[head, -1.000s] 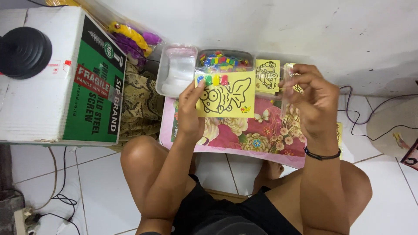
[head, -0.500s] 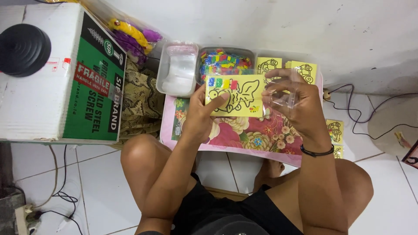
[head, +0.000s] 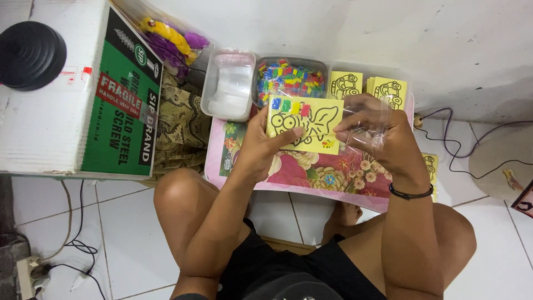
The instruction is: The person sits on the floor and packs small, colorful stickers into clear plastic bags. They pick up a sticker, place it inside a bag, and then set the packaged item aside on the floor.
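My left hand [head: 265, 145] grips the left end of a yellow card [head: 306, 123] printed with a black cartoon fish outline and a row of small coloured squares along its top. My right hand [head: 383, 139] holds a clear plastic sleeve [head: 371, 123] around the card's right end. Both hover over a small pink table with a floral top [head: 322, 172] that stands across my lap. Behind the card sit a clear tub of small coloured pieces [head: 288, 78] and stacks of yellow picture cards [head: 345, 84].
A clear tub of plastic sleeves [head: 229, 91] stands at the table's back left. A large white and green cardboard box [head: 83, 105] with a black round object [head: 29, 54] on top fills the left. Patterned cloth [head: 177, 128] lies beside it. Cables [head: 472, 161] run along the right floor.
The card has turned from upright to lying sideways and shifted right, towards the right hand. The right hand has come down with the clear sleeve, which now covers the card's right end.
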